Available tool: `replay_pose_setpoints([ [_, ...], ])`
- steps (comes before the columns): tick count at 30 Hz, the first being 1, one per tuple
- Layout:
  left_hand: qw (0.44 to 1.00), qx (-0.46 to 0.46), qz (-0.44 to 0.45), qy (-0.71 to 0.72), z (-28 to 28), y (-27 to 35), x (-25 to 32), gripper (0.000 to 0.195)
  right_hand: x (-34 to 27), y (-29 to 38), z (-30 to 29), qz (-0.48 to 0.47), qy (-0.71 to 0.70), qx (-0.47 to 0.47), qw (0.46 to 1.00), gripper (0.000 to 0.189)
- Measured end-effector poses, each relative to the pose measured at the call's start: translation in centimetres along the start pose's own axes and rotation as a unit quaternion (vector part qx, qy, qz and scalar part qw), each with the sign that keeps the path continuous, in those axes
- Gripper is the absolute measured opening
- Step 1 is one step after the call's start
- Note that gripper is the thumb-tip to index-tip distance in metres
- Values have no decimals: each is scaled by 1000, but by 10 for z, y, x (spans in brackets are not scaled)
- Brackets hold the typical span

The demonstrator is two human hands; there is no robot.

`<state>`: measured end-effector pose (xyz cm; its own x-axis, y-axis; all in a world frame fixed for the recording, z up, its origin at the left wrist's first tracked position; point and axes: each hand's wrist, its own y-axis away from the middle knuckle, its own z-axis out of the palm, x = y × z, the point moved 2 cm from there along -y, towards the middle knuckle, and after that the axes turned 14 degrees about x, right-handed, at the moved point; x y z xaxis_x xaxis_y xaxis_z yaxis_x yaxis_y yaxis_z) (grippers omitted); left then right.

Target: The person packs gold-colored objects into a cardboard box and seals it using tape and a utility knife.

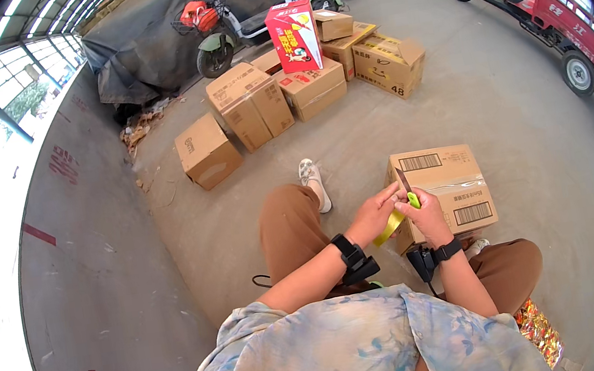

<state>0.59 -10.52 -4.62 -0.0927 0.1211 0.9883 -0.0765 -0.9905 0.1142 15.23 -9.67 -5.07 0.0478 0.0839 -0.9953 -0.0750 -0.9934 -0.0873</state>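
My left hand (373, 218) is closed around a roll of yellowish adhesive tape (388, 229), partly hidden by the fingers. In my right hand (429, 215) is a knife (403, 180) with a lime-green handle, its dark blade pointing up and away from me. The fingertips of both hands meet at the tape roll. Just beyond and under the hands, a cardboard carton (443, 163) stands on the floor between my legs. Clear tape runs across its top seam, and printed barcodes show on either side of it.
Ahead stand several cardboard boxes (250, 103), with a red printed box (293, 36) on top. Behind them is a parked scooter (244, 23). A low wall (92, 239) runs along the left. A red cargo tricycle (572, 23) stands right. Shiny wrapped pieces (539, 331) lie by my right leg.
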Motion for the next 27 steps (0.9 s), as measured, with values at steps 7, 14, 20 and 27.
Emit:
replay_pose_setpoints([
  [7,995,-52,-82,25,7,-9,-12,38,10,-10,-9,14,44,43,998,14],
  [14,970,-185,-131,81,12,-27,-17,59,18,-21,-23,-13,39,51,998,15],
  [20,947,-247,-193,75,15,-26,0,54,8,-16,-30,-1,9,41,999,12],
  [27,951,-244,-191,14,10,-27,-5,31,-9,-12,-30,-37,22,60,997,12],
])
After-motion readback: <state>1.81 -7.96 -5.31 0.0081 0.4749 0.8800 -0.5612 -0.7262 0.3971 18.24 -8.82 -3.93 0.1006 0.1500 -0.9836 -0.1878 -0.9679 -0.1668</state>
